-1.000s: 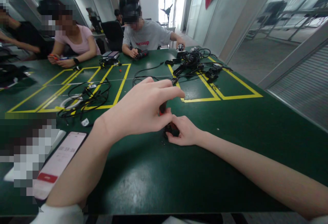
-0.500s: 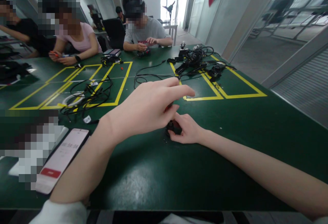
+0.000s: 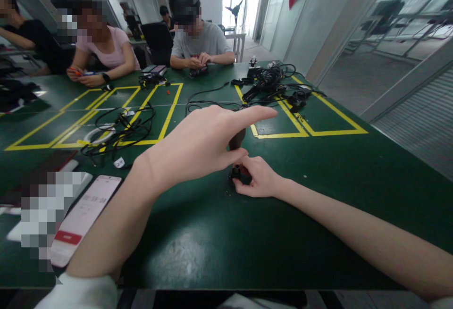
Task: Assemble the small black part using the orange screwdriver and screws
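Observation:
My left hand (image 3: pixel 208 137) is bent over the middle of the table, thumb and curled fingers round a dark, rounded tool handle (image 3: pixel 238 140). Its index finger reaches out straight to the right. The handle's lower end is hidden by the thumb, so the kind of tool is unclear. Just below, my right hand (image 3: pixel 260 177) pinches a small black part (image 3: pixel 236 173) against the green tabletop. A short round black post stands up on that part, directly under the left thumb. Fingers cover much of the part.
The green table (image 3: pixel 336 172) bears yellow tape outlines. Black cables (image 3: pixel 136 125) lie at left, with a larger cable heap (image 3: pixel 269 82) at the back right. A phone (image 3: pixel 85 219) with a running timer lies by my left forearm. Several people (image 3: pixel 203 40) are across the table.
My left index finger has straightened outward to the right, uncovering more of the dark handle. My right hand stays on the black part in the same place.

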